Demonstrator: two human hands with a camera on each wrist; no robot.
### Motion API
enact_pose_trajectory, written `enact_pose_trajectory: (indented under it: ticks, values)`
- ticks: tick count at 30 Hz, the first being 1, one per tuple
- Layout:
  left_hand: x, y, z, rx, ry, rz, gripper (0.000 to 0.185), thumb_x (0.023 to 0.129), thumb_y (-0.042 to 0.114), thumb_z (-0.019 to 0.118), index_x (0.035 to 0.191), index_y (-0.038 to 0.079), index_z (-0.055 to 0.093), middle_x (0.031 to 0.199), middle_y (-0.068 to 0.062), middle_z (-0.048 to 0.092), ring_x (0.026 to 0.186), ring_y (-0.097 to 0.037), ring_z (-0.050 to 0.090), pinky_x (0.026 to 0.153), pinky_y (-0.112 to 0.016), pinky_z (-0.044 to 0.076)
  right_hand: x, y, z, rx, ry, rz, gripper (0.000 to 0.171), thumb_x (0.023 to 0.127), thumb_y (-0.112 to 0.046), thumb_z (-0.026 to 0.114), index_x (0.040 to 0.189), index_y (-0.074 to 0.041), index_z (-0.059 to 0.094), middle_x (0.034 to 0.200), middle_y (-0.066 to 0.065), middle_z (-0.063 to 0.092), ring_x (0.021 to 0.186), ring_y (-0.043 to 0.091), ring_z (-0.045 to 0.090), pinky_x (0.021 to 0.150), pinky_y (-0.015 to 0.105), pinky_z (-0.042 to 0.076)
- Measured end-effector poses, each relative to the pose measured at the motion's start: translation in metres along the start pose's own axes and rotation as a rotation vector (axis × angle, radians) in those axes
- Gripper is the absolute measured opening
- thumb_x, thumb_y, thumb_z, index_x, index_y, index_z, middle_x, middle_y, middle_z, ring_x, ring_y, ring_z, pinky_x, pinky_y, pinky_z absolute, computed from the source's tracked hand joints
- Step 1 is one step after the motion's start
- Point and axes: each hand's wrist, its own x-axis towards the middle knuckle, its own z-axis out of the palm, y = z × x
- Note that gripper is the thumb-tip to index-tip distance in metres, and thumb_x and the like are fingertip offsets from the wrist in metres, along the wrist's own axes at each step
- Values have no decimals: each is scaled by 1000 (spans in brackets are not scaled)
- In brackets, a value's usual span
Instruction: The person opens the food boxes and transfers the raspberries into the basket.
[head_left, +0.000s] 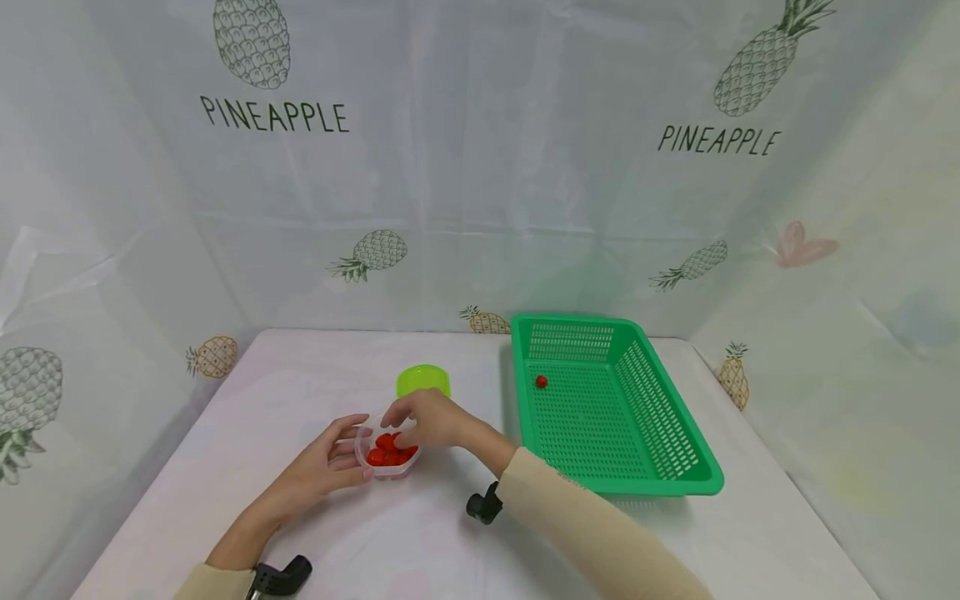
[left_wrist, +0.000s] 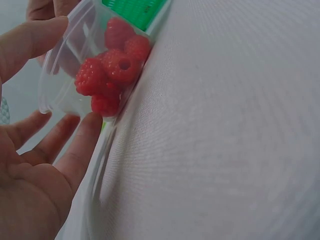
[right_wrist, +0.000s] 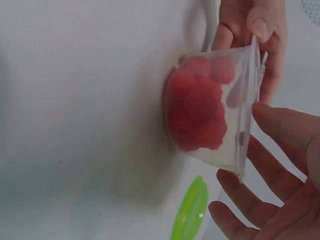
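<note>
A clear plastic tub (head_left: 388, 472) stands on the table with several red raspberries (left_wrist: 120, 65) in it. My left hand (head_left: 318, 475) holds the tub from the left, thumb at the near side and fingers about the far side. In the left wrist view the thumb lies at the rim and the fingertips at the wall. Over the tub's right side is my right hand (head_left: 435, 421), its fingers loosely bent and reaching down at the opening. The right wrist view shows its fingers (right_wrist: 280, 125) spread along the rim, with no raspberry between them.
Just behind the tub lies a bright green round lid (head_left: 423, 379), partly covered by the right hand. To the right stands a green slatted basket (head_left: 622, 483) with one small red berry (head_left: 542, 382) in it. A pineapple-printed sheet (head_left: 480, 167) hangs behind the table.
</note>
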Motion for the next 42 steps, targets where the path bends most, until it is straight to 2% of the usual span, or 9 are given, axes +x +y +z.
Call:
enact_pose_trajectory:
  ticks: [9,18,24,29,34,42]
  values:
    - [1,1,1,2,2,8,89,91,23,86,163,17,33,160,-22,41,137,-38,57,102,-34,57,5,4,14,-56,18,1,24,96,-6,78,119,-11,79,113,1,79,108,17,69,82,15,53]
    - [2,-2,1,-1,-9,21,90,92,23,85,163,15,32,160,-23,41,137,-39,57,103,-34,56,7,6,23,-194,49,-15,21,96,-8,78,116,-14,81,106,-5,79,100,14,68,79,13,52]
    - [2,-1,1,0,-3,21,89,91,23,86,163,16,32,160,-22,41,138,-39,56,103,-34,56,7,6,24,-222,67,-30,22,97,-5,76,116,-13,82,106,-5,80,99,15,68,80,14,52]
    - [1,-1,1,-8,-6,18,89,92,22,85,163,16,32,160,-23,41,137,-39,57,103,-33,57,10,8,28,-257,84,-41,23,96,-3,75,114,-14,83,105,-5,80,92,9,64,79,14,51]
    - [1,-2,1,-18,-4,14,90,92,22,85,163,15,31,160,-23,40,137,-39,57,102,-33,57,13,8,32,-279,87,-30,22,96,-4,75,112,-17,84,102,-8,79,86,5,58,76,14,49]
    - [1,-3,0,-8,-9,21,90,92,23,85,164,15,31,160,-23,40,137,-39,57,104,-34,56,13,3,33,-307,92,-10,20,96,-8,78,112,-18,84,101,-8,78,85,5,58,75,13,50]
